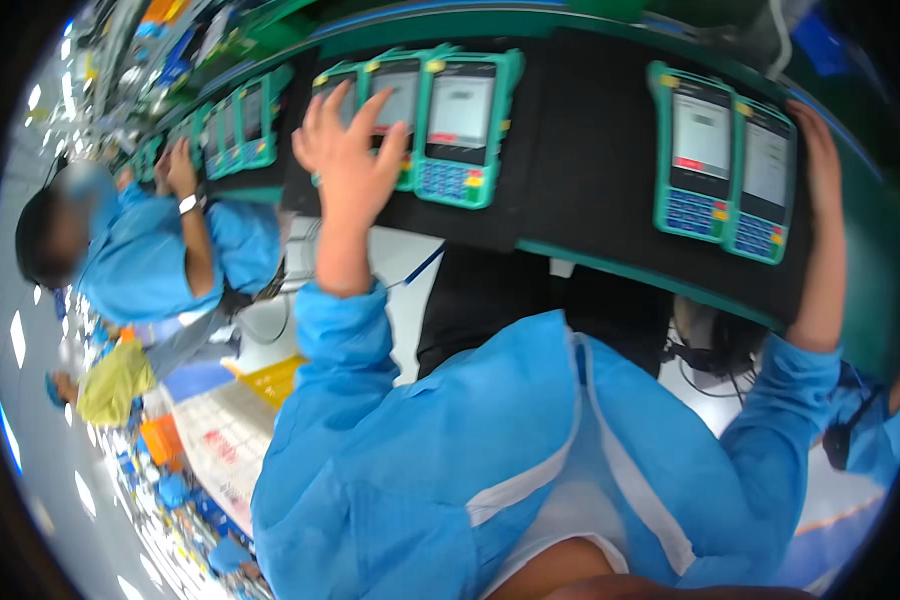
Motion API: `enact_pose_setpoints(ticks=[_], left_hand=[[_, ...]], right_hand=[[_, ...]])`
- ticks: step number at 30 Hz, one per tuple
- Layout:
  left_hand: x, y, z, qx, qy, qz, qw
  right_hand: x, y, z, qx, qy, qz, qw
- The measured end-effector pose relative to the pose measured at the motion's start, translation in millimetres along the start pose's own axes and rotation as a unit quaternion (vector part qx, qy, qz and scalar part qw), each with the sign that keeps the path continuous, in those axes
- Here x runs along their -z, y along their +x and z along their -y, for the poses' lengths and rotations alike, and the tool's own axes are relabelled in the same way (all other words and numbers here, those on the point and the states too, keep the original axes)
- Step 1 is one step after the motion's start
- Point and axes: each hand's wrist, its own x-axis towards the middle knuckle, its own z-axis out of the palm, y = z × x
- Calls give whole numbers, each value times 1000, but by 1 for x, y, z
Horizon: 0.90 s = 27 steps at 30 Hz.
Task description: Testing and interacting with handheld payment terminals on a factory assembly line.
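My left hand [348, 150] is raised over a row of teal handheld payment terminals on a black conveyor belt [590, 140]; its fingers are spread and its fingertips rest on the terminal [402, 100] in the middle of that group. A further teal terminal [464, 125] lies just to its right. My right hand [818, 150] lies flat at the right edge of the far-right teal terminal [765, 180], next to another terminal [697, 150]. Both arms wear light blue sleeves.
A co-worker in a blue coat [150, 250] sits at my left, a hand [178, 170] with a white wristband on more teal terminals [240, 125] farther down the belt. Yellow and orange bins [160, 420] and papers sit at the lower left. Cables [710, 360] hang under the belt.
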Motion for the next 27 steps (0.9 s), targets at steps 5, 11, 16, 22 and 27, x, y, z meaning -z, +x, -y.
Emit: enact_pose_setpoints(ticks=[5, 11, 16, 22, 27], left_hand=[[9, -5, 4, 6, 7, 4, 1000], [5, -2, 2, -2, -105, -87, 991], [9, -7, -14, 25, -166, -134, 977], [12, -27, -21, 37, -187, -150, 970], [12, -33, -26, 38, -211, -157, 964]], right_hand=[[-11, -1, 11, 41, -11, 27, 999], [-8, -14, 38, 62, -22, 43, 997], [-6, -17, 53, 86, 7, 59, 995], [-12, -10, 42, 48, 88, 92, 991], [12, -4, 19, -43, 161, 99, 981]])
